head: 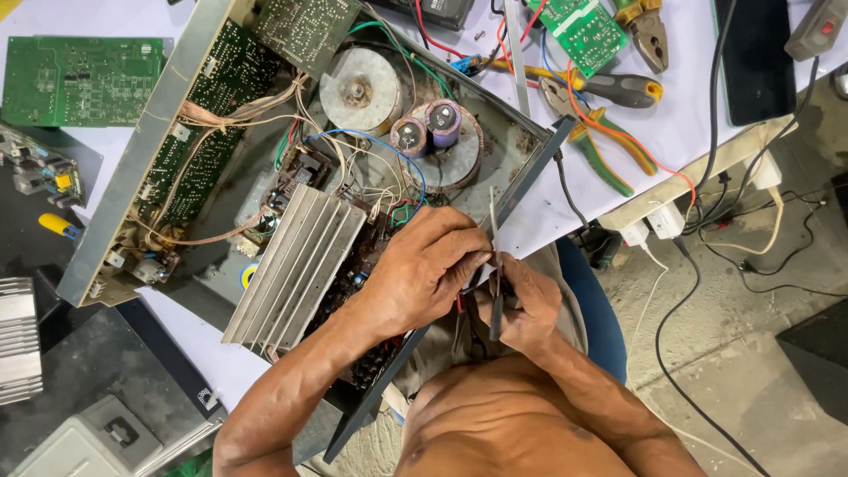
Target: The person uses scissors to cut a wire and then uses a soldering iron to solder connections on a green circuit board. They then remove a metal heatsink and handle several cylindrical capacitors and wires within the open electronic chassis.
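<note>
While the opened amplifier chassis (291,177) lies on the table (680,115) with its lid off and wiring bare, the left hand (428,265) pinches a thin probe (493,216) at its near edge and the right hand (521,305) grips a dark tool handle (496,309), the work seemingly midway.
</note>
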